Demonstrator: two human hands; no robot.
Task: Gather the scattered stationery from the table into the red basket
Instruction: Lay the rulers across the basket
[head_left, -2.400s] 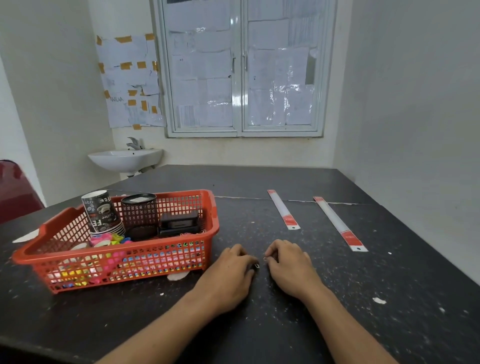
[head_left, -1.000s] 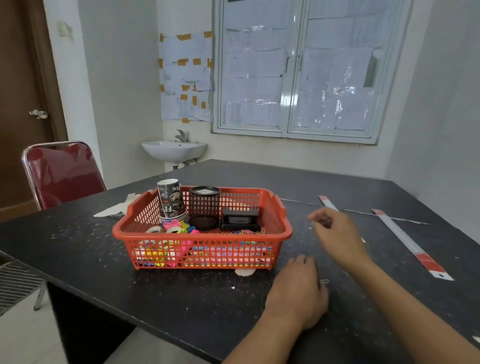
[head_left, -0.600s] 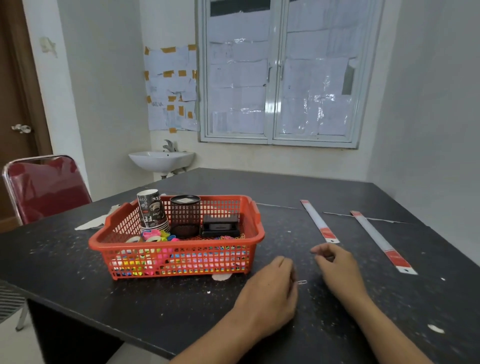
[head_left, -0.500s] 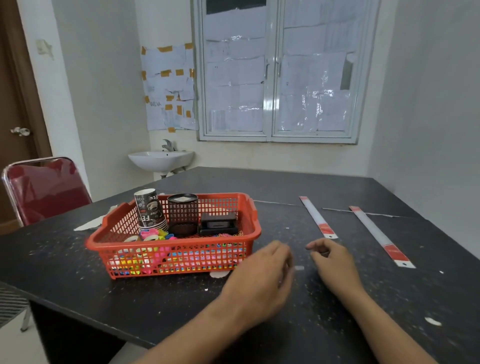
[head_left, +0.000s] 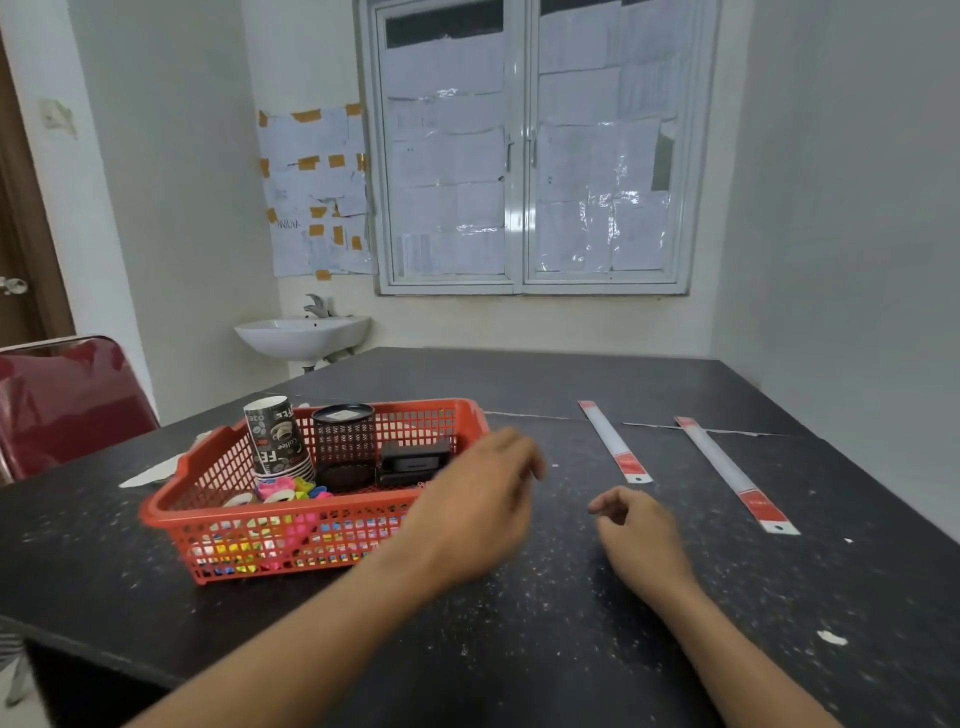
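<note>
Change, left hand: half a second ago my left hand (head_left: 475, 512) lay low on the table (head_left: 519, 649). Now it is lifted and has swung left, in front of the right end of the basket (head_left: 311, 540).
Change, right hand: my right hand (head_left: 641, 535) has barely shifted and stays low over the tabletop.
Change, view: the camera has moved little, and the basket has not moved.
Left fingers: motion blur smears them, so I cannot tell whether they hold anything.
Right fingers: these fingers (head_left: 605, 506) are loosely curled, with thumb and forefinger apart.
Edges: the table's left edge runs diagonally across the lower left, and the basket's near left corner sits near it. The right wall (head_left: 857, 260) stands close along the table's right side.
Open room: I see bare dark tabletop between my two hands, under my forearms and across the far half toward the window (head_left: 524, 156).
In the basket: cups (head_left: 275, 436), a mesh holder (head_left: 343, 441), a black box (head_left: 413, 462) and tape rolls (head_left: 280, 491).
On the table: two strips, the near strip (head_left: 613, 441) and the far strip (head_left: 732, 473), lie right of the basket. Both are beyond my right hand and apart from its fingertips.
Around: a red chair (head_left: 67, 400) stands at the left and a sink (head_left: 301, 335) behind the table.
</note>
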